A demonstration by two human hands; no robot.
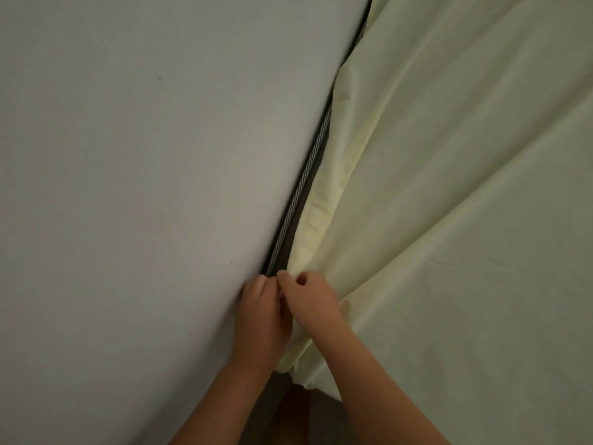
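Note:
A pale yellow-green bed sheet (449,187) covers the mattress on the right, its edge bunched along the wall. The mattress's grey striped piping (308,175) and dark side show in the gap between sheet and wall. My left hand (261,319) lies against the wall at the gap, fingers curled downward at the sheet's edge. My right hand (309,300) touches it and pinches the sheet's folded edge. What the left fingertips hold is hidden.
A plain white wall (144,171) fills the left half of the view, tight against the mattress. Creases run diagonally across the sheet. A dark strip of uncovered mattress (276,399) shows between my forearms at the bottom.

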